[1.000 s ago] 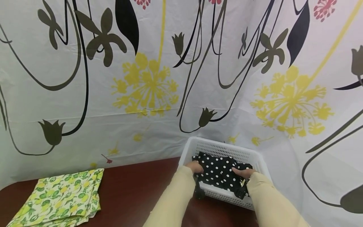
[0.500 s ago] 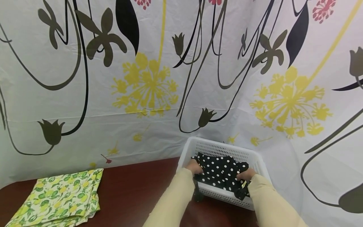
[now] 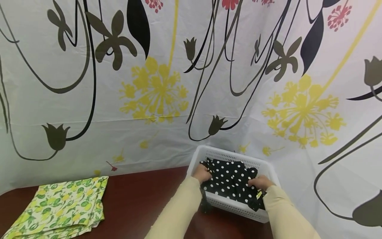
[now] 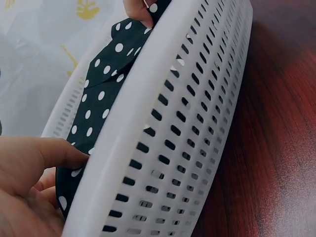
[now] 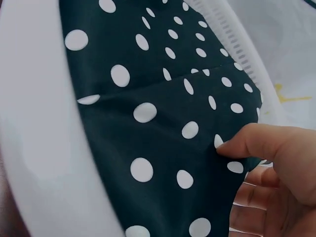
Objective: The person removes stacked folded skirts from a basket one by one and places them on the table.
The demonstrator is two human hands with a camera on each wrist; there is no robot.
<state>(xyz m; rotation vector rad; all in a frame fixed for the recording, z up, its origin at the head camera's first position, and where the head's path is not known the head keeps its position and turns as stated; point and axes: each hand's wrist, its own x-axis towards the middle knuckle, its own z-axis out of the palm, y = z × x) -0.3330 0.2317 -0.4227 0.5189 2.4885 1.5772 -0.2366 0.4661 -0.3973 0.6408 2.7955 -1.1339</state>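
A black fabric piece with white polka dots (image 3: 227,177) lies in the white perforated plastic basket (image 3: 238,207) at the right in the head view. My left hand (image 3: 202,173) pinches its left end; in the left wrist view the thumb (image 4: 66,154) lies on top and the fingers are behind. At the other end my right hand (image 3: 261,182) grips the fabric, thumb over it and fingers curled behind, as the right wrist view shows. The fabric's near edge is hidden behind the basket rim (image 4: 131,96) in the left wrist view.
A folded lemon-print cloth (image 3: 65,205) lies at the left of the dark red wooden table (image 3: 143,199). Behind the table hangs a white sheet (image 3: 161,139) with flower prints, close to the basket's far side.
My right hand has gone from extended fingers on the fabric to gripping its right end, which has gathered up. The left hand has shifted slightly up and left, still holding the left end.
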